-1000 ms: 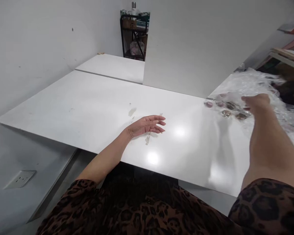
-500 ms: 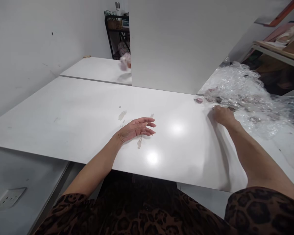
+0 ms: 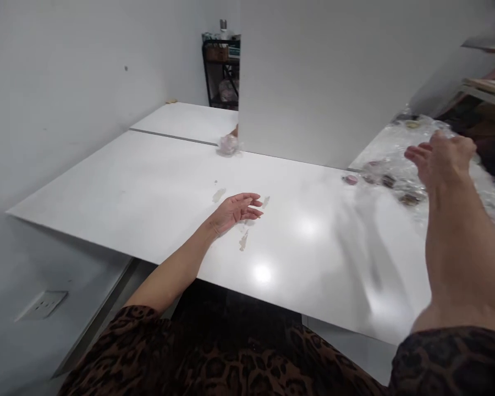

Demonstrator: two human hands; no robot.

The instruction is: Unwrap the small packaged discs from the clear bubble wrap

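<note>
My left hand [image 3: 237,212] rests low over the white table [image 3: 169,187], palm turned inward, fingers stretched and apart, holding nothing. Raised at the right, my right hand [image 3: 443,157] hovers above a pile of clear plastic packets [image 3: 412,181], its fingers spread and slightly blurred; nothing shows in it. Dark and pinkish small things show through the plastic, and the hand hides part of the pile. A small pink piece [image 3: 350,180] lies at the pile's left edge. Farther off, a pinkish bundle in clear plastic [image 3: 228,144] sits by the partition's left edge.
A tall white partition [image 3: 305,77] stands across the table's far side. Part of another person's hand [image 3: 235,131] shows at its left edge. Behind stands a black shelf rack [image 3: 220,60]; a wall [image 3: 86,71] borders the left. Worn patches mark the tabletop near my left hand.
My right hand has lifted from the pile's near edge, going up and right, and its fingers have opened. The pinkish bundle has come nearer across the table seam. My left hand stays about the same.
</note>
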